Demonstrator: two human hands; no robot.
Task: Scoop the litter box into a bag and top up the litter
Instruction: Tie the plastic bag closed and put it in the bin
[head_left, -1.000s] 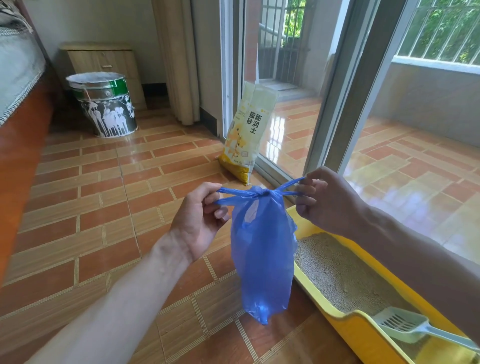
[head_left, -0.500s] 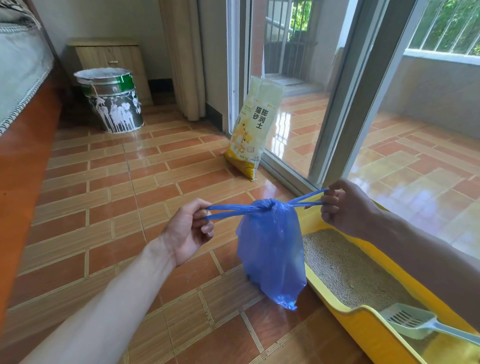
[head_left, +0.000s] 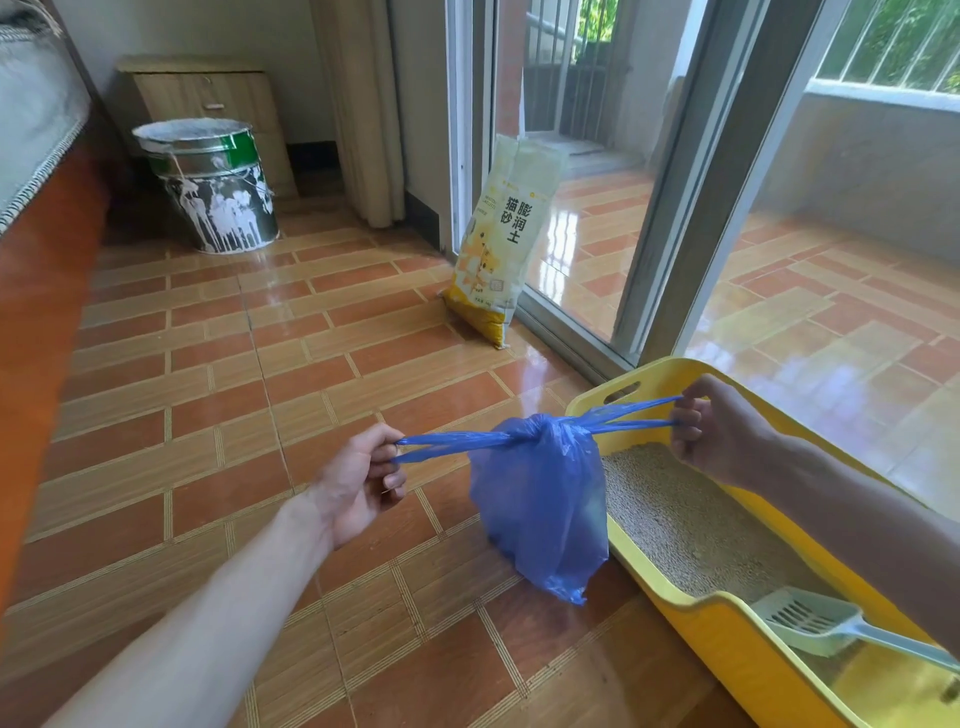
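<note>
- Your left hand (head_left: 358, 480) & right hand (head_left: 714, 431) each pinch a handle of the knotted blue plastic bag (head_left: 540, 499), pulled taut.
- Bag hangs just left of the yellow plastic litter box (head_left: 691, 608); pale green scoop (head_left: 810, 621) lies inside, near end.

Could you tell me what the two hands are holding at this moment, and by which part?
The blue bag: the left hand and right hand each grip one handle loop, either side of the knot.

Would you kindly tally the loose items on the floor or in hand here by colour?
Blue: 1, the tied bag
Yellow: 2, the litter box and litter sack
Pale green: 1, the scoop
Green and silver: 1, the bucket
Total: 5
</note>
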